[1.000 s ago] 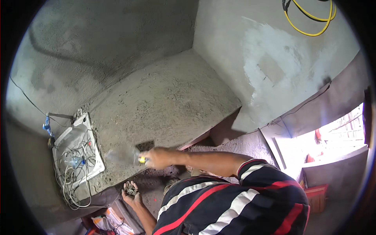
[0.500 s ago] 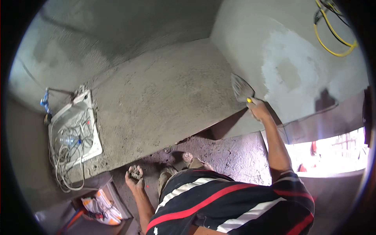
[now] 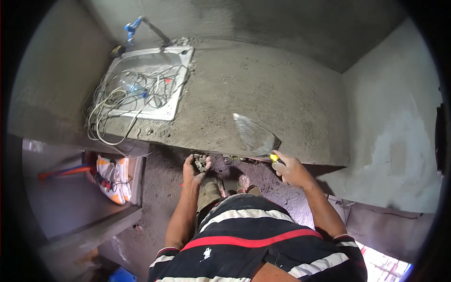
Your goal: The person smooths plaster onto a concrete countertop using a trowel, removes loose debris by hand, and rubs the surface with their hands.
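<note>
My right hand (image 3: 293,171) grips a trowel (image 3: 255,135) by its handle, which has a yellow end near the blade. The pointed metal blade lies over the front part of a rough mortar-covered counter (image 3: 277,101), its tip toward the far left; whether it touches the surface I cannot tell. Palm up, my left hand (image 3: 190,175) is cupped around a small heap of grey mortar crumbs (image 3: 202,162), just in front of the counter's front edge.
A sink (image 3: 172,109) set into the counter at the left holds tangled cables (image 3: 114,97) and a clear plastic bottle (image 3: 133,87). Below it, an orange-and-white sack (image 3: 120,181) sits in a recess. Walls (image 3: 392,122) stand behind and to the right.
The view has turned right to left, bringing the sink nearer the middle. My right hand has drawn the trowel from the right wall's corner back to the counter's front; the left still holds crumbs.
</note>
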The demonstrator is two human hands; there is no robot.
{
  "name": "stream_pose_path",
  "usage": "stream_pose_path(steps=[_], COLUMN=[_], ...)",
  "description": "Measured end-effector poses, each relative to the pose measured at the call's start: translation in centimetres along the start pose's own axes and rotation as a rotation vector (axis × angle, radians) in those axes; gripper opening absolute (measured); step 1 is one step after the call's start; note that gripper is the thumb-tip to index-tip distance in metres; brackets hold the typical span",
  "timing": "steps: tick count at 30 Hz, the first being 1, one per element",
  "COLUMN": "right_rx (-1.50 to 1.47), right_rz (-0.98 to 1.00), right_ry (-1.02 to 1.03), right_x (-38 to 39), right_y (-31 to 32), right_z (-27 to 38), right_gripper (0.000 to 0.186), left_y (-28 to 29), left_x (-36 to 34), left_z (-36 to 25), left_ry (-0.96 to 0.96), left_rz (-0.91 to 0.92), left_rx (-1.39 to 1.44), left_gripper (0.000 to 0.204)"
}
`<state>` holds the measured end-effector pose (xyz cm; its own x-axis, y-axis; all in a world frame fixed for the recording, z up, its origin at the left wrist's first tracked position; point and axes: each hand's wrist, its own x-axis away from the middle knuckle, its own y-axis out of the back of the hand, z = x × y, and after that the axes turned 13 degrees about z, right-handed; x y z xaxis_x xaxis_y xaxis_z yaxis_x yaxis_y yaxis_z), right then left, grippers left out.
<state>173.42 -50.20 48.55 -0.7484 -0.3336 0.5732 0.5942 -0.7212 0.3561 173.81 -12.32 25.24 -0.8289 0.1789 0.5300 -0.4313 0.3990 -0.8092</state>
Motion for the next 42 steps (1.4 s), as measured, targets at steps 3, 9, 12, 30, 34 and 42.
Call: stream_pose_path(steps=[3,9,12,30,34,42], right_rx=[0.101,0.120,0.062,0.075,0.579,0.470], right_rz=[-0.039,-0.121,-0.053,-0.104,0.279,-0.215], right_ry=[0.182,0.077,0.043,0.013,0.020,0.040], right_x=[-4.9,-16.3,-21.8,-25.6,-25.3,-28.8], right_y=[2.4,9.7,10.5,13.4,9.5,13.2], right_z=[2.4,9.3,10.3,16.5,20.6,20.3], right_gripper=[0.059,0.060,0.056,0.058,0.057,0.060], left_y=[-0.6,-0.1,-0.2,2.1,4.6,7.8], left_x=[1.3,3.5,3.8,4.6,6.7,7.6], left_z=[0.4,-0.9,-1.6,-4.2,-5.2,-7.2], left_ry=[-0.031,-0.078,-0.103,-0.189,-0.236,-0.277], left_rz=[0.095,0.013,0.021,-0.033,-0.044,-0.061], left_rx=[0.080,0.065,0.061,0.090,0.145,0.192], left_gripper=[0.034,0.035,0.036,0.037,0.037,0.035])
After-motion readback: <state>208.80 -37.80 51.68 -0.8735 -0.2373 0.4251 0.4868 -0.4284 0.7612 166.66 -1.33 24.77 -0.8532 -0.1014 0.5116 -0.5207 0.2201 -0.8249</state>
